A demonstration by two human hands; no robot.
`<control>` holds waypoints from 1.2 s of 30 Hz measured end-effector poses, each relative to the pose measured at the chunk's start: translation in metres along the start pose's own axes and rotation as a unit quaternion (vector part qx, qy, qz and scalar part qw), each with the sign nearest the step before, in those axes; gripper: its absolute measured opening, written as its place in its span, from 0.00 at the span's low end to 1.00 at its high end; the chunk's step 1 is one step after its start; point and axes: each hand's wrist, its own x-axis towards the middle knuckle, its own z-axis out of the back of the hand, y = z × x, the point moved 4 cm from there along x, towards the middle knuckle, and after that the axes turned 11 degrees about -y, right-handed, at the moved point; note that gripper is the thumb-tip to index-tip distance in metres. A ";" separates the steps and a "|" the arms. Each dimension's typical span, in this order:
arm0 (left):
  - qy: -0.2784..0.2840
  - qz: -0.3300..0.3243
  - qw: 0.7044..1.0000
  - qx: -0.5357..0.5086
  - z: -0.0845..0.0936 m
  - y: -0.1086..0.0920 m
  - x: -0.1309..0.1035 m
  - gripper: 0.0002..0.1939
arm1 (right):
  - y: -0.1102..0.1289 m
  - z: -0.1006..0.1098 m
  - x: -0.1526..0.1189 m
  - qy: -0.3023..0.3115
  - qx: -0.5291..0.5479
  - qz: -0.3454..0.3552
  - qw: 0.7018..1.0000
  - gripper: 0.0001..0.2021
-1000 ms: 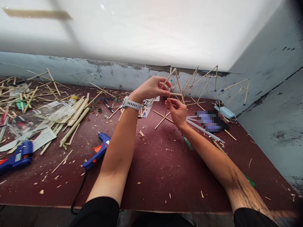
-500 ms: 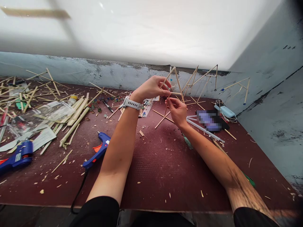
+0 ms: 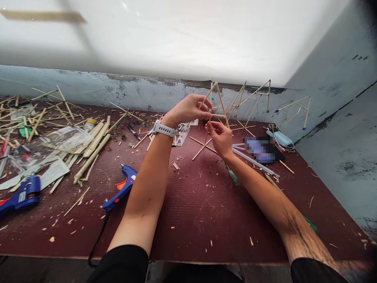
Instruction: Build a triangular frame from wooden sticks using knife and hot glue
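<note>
My left hand (image 3: 188,109), with a pale watch on its wrist, pinches one leg of an A-shaped frame of thin wooden sticks (image 3: 221,100). The frame's point faces up and a crossbar joins its legs. Just below, my right hand (image 3: 221,138) is closed at the top of a thin upright stick (image 3: 206,135). That stick rises from a crossed stick base (image 3: 204,146) resting on the table. Both hands' fingertips nearly meet where the frame's leg end and the upright's top come together. Fingers hide the exact contact there.
Blue glue guns lie left, one (image 3: 125,184) beside my left forearm, another (image 3: 25,194) farther out. Split bamboo (image 3: 96,147) and plastic bags (image 3: 63,137) crowd the left. At right are clear glue sticks (image 3: 256,162), a phone (image 3: 260,149) and more stick frames (image 3: 259,94).
</note>
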 end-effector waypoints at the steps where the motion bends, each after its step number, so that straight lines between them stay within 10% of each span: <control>1: -0.001 0.002 1.000 -0.001 0.000 0.000 0.000 0.12 | 0.000 0.000 0.000 0.000 0.000 0.003 1.000 0.19; 36: -0.022 0.013 1.000 -0.002 0.003 -0.006 -0.002 0.17 | 0.005 0.001 -0.004 0.000 -0.030 0.010 1.000 0.20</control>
